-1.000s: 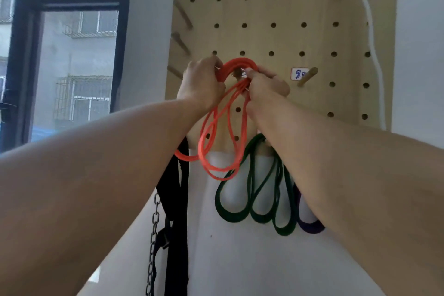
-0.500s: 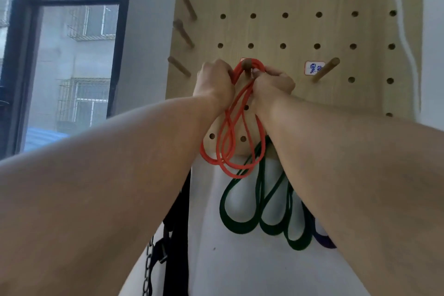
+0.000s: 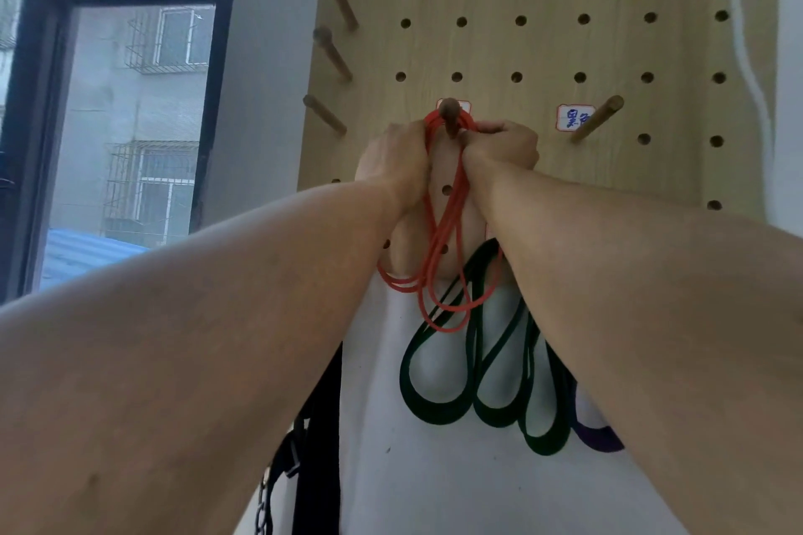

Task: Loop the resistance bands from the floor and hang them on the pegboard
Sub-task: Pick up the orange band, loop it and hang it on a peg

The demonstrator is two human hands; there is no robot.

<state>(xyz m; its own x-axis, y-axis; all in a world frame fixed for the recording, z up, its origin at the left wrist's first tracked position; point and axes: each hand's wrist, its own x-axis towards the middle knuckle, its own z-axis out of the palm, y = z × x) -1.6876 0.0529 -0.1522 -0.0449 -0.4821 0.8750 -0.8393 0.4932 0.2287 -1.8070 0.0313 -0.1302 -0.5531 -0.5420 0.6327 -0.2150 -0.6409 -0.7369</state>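
Right, the red band [image 3: 449, 204] sits dead centre of the frame, its top draped over a dark wooden peg [image 3: 450, 115] on the pegboard [image 3: 491, 48], and both hands are pressed in on either side of that peg. The left hand [image 3: 397, 161] is just left of the peg, the right hand [image 3: 499, 146] just right of it, with the red strands running down through the narrow gap between the two wrists. Below the hands the loops dangle past the board's lower edge and cross in front of the dark green bands [image 3: 478, 382], which hang against the white wall with a purple band [image 3: 599, 434] peeking out low on the right, partly behind the right forearm.

Room to work: the nearest free peg [image 3: 596, 119] angles out at centre right beside a small white label [image 3: 572, 116], and three more pegs line the board's left edge. A white cord [image 3: 745, 35] runs down the upper right. Black straps [image 3: 319, 447] and a chain [image 3: 263, 510] hang at the lower left, and a window fills the left of the frame.

Both hands are clenched, fingers curled tight around the red strands right at the peg, the left gripping the left side of the bundle, the right pinching the right side.
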